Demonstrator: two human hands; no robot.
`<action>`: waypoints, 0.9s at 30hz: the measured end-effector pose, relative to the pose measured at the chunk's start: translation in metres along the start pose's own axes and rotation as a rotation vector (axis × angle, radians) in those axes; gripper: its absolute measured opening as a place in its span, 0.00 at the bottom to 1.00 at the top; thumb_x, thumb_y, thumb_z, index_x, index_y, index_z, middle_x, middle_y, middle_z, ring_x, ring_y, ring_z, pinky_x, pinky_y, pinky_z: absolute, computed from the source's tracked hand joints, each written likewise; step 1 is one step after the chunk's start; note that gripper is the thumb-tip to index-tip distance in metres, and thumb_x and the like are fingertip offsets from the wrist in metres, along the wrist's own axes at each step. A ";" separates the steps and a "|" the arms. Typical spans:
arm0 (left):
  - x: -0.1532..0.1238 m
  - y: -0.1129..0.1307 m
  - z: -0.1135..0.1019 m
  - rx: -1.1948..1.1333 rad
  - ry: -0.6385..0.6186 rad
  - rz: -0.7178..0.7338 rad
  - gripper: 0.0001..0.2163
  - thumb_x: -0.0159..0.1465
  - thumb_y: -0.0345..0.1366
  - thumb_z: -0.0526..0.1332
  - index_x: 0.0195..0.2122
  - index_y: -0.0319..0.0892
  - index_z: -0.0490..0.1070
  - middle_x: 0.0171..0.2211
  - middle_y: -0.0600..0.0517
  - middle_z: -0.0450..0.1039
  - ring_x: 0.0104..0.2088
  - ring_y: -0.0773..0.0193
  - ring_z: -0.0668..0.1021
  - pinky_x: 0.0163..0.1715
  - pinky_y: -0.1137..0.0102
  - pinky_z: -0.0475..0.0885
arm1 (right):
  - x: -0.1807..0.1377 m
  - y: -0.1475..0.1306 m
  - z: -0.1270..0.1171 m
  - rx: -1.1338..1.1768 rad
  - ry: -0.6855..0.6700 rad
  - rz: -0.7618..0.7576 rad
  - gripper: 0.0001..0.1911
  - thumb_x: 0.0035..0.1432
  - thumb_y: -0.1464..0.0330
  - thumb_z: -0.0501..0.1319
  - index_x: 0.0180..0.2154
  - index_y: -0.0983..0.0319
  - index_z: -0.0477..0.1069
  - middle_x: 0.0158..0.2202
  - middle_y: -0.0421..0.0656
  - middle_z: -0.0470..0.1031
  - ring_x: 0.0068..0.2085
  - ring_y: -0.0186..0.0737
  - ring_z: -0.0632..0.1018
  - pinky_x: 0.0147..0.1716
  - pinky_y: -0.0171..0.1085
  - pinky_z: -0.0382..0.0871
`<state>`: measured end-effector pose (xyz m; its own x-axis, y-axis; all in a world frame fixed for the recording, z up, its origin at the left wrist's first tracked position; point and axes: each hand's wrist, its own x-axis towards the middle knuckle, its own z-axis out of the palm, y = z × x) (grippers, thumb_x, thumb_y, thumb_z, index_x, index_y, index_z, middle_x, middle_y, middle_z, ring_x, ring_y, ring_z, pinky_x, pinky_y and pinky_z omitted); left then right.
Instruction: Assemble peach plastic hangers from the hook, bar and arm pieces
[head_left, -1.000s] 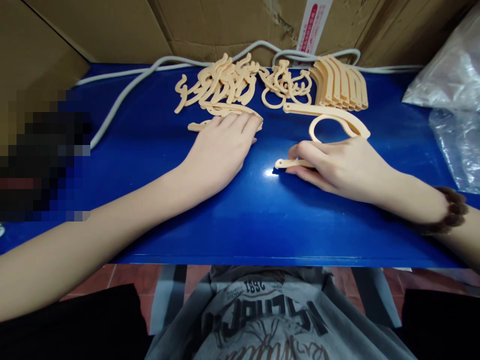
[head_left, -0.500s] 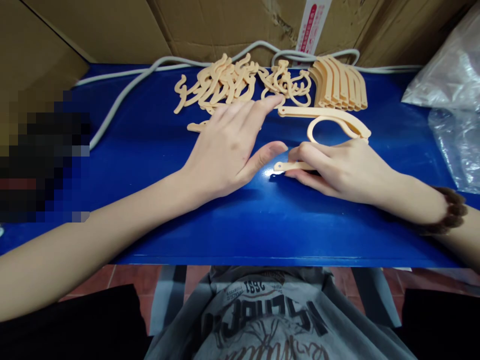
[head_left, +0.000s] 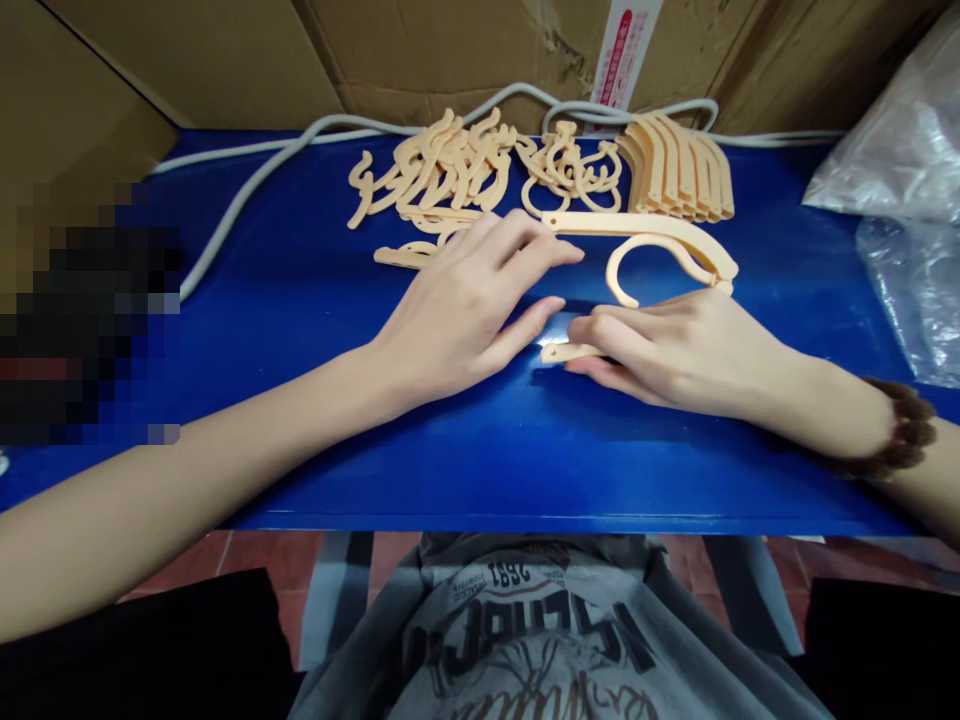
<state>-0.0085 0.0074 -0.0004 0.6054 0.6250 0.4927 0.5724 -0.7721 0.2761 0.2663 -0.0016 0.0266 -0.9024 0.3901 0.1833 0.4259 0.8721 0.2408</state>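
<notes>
The left hand [head_left: 457,310] is holding thumb and fingers apart, nothing showing between; the strip [head_left: 556,353] is jutting left from the pinching right hand [head_left: 675,345], apparently leaving its holed end accessible; the bar [head_left: 637,226] is lying beyond those fingers.

Bare left hand [head_left: 465,310] slants palm down, loosely spread; bare right hand [head_left: 660,350], knuckles up, curled in a pinch!

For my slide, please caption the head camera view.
Right hand pinches a holed cream plastic piece, open left hand nearby, heaped curved cream plastic parts behind, on a glossy blue table.
</notes>
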 end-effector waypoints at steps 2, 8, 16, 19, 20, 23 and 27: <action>0.000 0.000 0.000 0.015 0.007 0.008 0.16 0.83 0.40 0.57 0.67 0.47 0.77 0.62 0.41 0.81 0.64 0.42 0.82 0.68 0.43 0.78 | 0.000 0.000 0.001 -0.004 -0.010 -0.011 0.31 0.89 0.58 0.40 0.56 0.62 0.81 0.34 0.44 0.83 0.26 0.39 0.74 0.26 0.42 0.53; 0.001 0.007 -0.004 0.068 0.021 0.018 0.18 0.85 0.38 0.53 0.66 0.46 0.78 0.57 0.42 0.82 0.60 0.43 0.83 0.65 0.44 0.79 | -0.002 0.002 0.005 -0.023 0.021 -0.045 0.26 0.86 0.63 0.43 0.56 0.63 0.79 0.33 0.44 0.83 0.26 0.40 0.74 0.26 0.41 0.52; 0.003 0.013 -0.007 0.099 -0.102 0.050 0.22 0.85 0.43 0.49 0.71 0.49 0.77 0.56 0.43 0.84 0.58 0.41 0.85 0.65 0.43 0.80 | 0.000 0.001 0.005 -0.084 0.117 -0.118 0.23 0.85 0.68 0.45 0.53 0.66 0.79 0.31 0.43 0.81 0.25 0.39 0.74 0.26 0.41 0.53; 0.005 0.013 -0.007 0.112 -0.141 0.078 0.25 0.85 0.44 0.44 0.63 0.47 0.81 0.54 0.43 0.84 0.58 0.42 0.85 0.64 0.44 0.80 | 0.001 0.000 0.004 -0.087 0.093 -0.098 0.25 0.86 0.67 0.43 0.52 0.65 0.79 0.30 0.43 0.79 0.25 0.40 0.73 0.26 0.41 0.53; 0.005 0.013 -0.008 0.115 -0.152 0.083 0.26 0.85 0.44 0.43 0.59 0.47 0.83 0.53 0.43 0.84 0.57 0.42 0.85 0.63 0.44 0.81 | 0.001 0.000 0.004 -0.081 0.081 -0.083 0.25 0.86 0.67 0.43 0.53 0.64 0.79 0.30 0.43 0.79 0.25 0.39 0.73 0.26 0.41 0.52; 0.006 0.014 -0.008 0.116 -0.160 0.101 0.28 0.85 0.43 0.42 0.52 0.44 0.84 0.49 0.42 0.84 0.54 0.42 0.86 0.60 0.44 0.82 | 0.001 0.000 0.003 -0.065 0.082 -0.068 0.24 0.86 0.67 0.44 0.56 0.63 0.80 0.30 0.42 0.79 0.25 0.38 0.72 0.25 0.41 0.50; 0.005 0.016 -0.009 0.106 -0.134 0.078 0.26 0.85 0.44 0.44 0.51 0.46 0.84 0.48 0.43 0.85 0.53 0.43 0.86 0.59 0.45 0.82 | -0.001 0.000 0.005 -0.079 0.082 -0.066 0.24 0.87 0.66 0.44 0.58 0.63 0.79 0.32 0.42 0.80 0.25 0.38 0.72 0.25 0.41 0.49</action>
<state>-0.0008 -0.0028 0.0137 0.7145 0.5786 0.3934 0.5713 -0.8070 0.1494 0.2663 -0.0006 0.0221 -0.9217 0.3038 0.2412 0.3721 0.8681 0.3284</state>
